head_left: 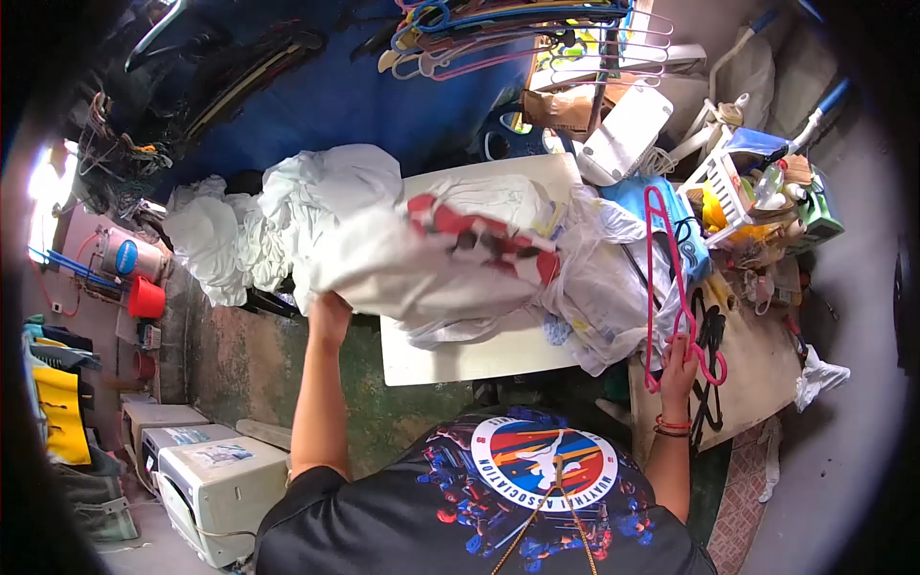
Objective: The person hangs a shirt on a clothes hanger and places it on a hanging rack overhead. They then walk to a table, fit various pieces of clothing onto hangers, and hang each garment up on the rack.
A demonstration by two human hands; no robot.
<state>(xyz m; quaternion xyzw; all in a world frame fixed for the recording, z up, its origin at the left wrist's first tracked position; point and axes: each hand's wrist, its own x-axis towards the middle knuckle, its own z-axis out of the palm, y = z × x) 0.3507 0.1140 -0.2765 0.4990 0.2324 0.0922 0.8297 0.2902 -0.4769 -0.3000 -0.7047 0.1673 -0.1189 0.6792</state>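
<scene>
My left hand [330,318] is closed on the edge of a white shirt [402,264], smeared by motion, with a red and black print. The shirt hangs over a white board [470,362]. To the right, my right hand [678,359] grips a pink clothes hanger [655,259] near its hook, with the hanger standing roughly upright. Beside that hanger lie a clear plastic bag [604,287] and some black hangers [709,359]. Left of the board is a pile of white clothes [331,182]. What lies beneath the shirt is partly hidden.
Colored hangers [498,38] hang on a rack overhead. A white plastic basket [728,196] with bottles and other items stands at right, near a white appliance [628,134]. At lower left are a boxy white machine [225,479] and a red bucket [146,298].
</scene>
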